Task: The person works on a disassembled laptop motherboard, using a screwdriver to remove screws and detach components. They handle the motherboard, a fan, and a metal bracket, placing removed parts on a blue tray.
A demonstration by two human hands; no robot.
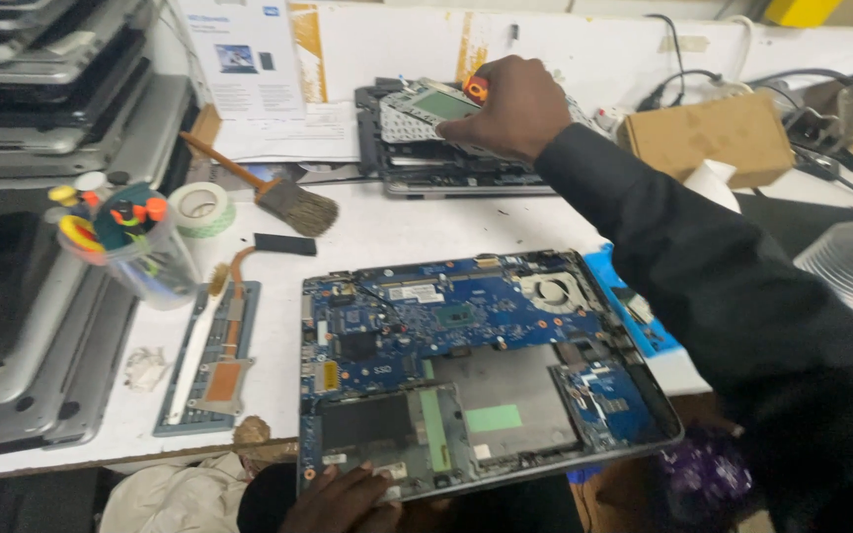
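An opened laptop base (505,395) with a blue circuit board and a small fan lies at the table's front edge. My left hand (348,498) holds its near left corner from below. My right hand (510,104), in a dark sleeve, reaches to the back of the table and grips an orange-handled tool (477,89). That hand hovers over a stack of laptop parts (426,148) topped by a removed keyboard panel.
A clear cup of screwdrivers (125,247), a tape roll (199,207) and a brush (278,192) sit left of the board. A copper heat pipe on a grey strip (219,345) lies nearby. Stacked laptops (41,109) fill the left. A cardboard box (713,133) stands at back right.
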